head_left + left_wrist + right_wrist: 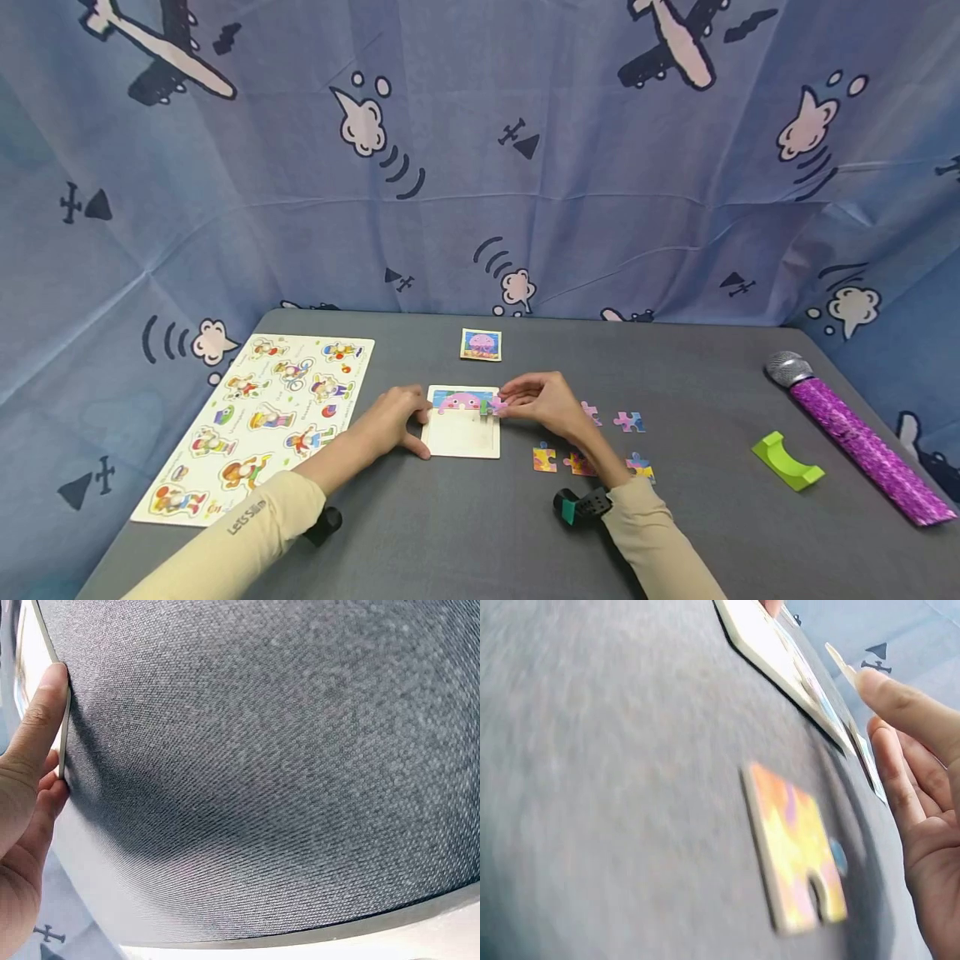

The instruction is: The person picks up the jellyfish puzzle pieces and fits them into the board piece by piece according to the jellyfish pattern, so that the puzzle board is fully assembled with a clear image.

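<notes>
A pale puzzle board (459, 435) lies on the grey table, its top row filled with pieces showing a pink octopus on blue. My left hand (392, 423) holds the board's left side. In the left wrist view, the thumb (46, 694) lies at the board's edge with the other fingertips further along it. Between thumb and fingers, my right hand (542, 403) pinches a pink and green puzzle piece (492, 406) over the board's right side. That piece appears edge-on at the thumb tip in the right wrist view. A yellow-orange puzzle piece (787, 847) lies beneath the right wrist.
Several loose pieces, among them a pink-blue one (628, 422), lie right of the board. A small octopus picture tile (481, 344) sits behind it. A large illustrated board (262, 417) lies left; a green curved block (787, 461) and a glittery pink microphone (862, 442) lie right.
</notes>
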{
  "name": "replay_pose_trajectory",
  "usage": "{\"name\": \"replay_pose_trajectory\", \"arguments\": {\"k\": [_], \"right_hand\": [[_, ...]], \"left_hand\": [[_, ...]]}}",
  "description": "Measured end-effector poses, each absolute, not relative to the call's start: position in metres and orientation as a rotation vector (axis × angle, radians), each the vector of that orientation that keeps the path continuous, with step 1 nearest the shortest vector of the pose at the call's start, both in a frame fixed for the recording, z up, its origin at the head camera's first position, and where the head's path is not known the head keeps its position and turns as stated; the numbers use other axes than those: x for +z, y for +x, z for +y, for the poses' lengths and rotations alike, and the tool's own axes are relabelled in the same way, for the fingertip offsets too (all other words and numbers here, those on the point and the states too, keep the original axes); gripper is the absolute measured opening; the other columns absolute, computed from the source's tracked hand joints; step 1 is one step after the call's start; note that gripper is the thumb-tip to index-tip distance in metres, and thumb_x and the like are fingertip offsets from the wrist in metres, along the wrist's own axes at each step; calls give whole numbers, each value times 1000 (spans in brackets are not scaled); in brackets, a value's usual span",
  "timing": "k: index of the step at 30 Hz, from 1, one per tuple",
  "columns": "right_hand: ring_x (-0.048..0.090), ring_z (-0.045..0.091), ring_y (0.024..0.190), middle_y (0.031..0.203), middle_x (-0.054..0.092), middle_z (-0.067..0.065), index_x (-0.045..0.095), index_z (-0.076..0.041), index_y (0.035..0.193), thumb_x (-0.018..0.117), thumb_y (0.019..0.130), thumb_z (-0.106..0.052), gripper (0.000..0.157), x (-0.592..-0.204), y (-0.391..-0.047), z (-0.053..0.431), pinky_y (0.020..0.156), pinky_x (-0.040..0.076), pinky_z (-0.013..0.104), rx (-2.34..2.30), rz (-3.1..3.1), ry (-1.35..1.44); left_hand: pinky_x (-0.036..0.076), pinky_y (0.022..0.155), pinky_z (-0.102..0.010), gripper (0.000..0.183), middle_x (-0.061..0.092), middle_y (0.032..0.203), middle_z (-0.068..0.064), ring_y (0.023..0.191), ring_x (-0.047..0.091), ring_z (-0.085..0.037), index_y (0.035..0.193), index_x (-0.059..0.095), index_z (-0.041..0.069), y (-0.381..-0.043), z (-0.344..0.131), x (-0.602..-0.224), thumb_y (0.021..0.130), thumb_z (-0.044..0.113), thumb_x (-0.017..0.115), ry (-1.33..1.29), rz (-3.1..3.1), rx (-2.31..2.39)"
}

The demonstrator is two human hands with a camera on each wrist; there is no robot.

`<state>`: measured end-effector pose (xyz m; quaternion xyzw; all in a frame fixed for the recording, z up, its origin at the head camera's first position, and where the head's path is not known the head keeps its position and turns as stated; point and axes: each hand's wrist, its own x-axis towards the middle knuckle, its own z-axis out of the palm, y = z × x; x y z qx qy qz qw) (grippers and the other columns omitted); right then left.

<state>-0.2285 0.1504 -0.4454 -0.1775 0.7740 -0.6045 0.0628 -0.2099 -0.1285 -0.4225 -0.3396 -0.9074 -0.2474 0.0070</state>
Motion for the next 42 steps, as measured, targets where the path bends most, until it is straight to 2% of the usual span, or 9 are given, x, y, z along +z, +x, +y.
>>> {"name": "replay_pose_trajectory", "arguments": {"k": [13, 20, 28, 36, 42], "right_hand": [[68, 19, 74, 88, 69, 23, 68, 11, 95, 82, 70, 1, 30, -449, -227, 117, 67, 54, 26, -1835, 2322, -634], [68, 18, 72, 85, 70, 22, 69, 11, 94, 81, 70, 3, 28, -452, -227, 102, 65, 54, 25, -1836, 2320, -601], [68, 35, 75, 87, 67, 30, 66, 17, 93, 79, 70, 9, 27, -455, -225, 90, 65, 54, 26, -1858, 2323, -635], [69, 21, 69, 81, 71, 16, 72, 5, 89, 84, 69, -3, 25, -455, -222, 83, 61, 53, 23, -1747, 2501, -696], [68, 12, 65, 80, 72, 11, 73, 2, 87, 85, 68, -6, 24, -454, -221, 79, 59, 52, 21, -1642, 2630, -765]], "left_hand": [[44, 65, -26, 43, 52, 79, 1, 70, 46, -10, 72, 61, 5, -209, -129, -422, 51, 26, 92, -1025, -2867, -774], [45, 66, -27, 44, 54, 79, -1, 70, 49, -12, 73, 62, 5, -212, -129, -422, 51, 28, 92, -1042, -2865, -751], [48, 71, -31, 43, 57, 81, -2, 74, 52, -14, 72, 62, 6, -212, -129, -421, 51, 28, 92, -1037, -2883, -736], [48, 71, -31, 42, 56, 81, -1, 74, 53, -14, 72, 62, 6, -211, -128, -419, 52, 27, 93, -1028, -2890, -725], [48, 70, -31, 42, 57, 81, -1, 74, 54, -14, 72, 62, 7, -211, -128, -420, 51, 27, 93, -1032, -2875, -728]]}}
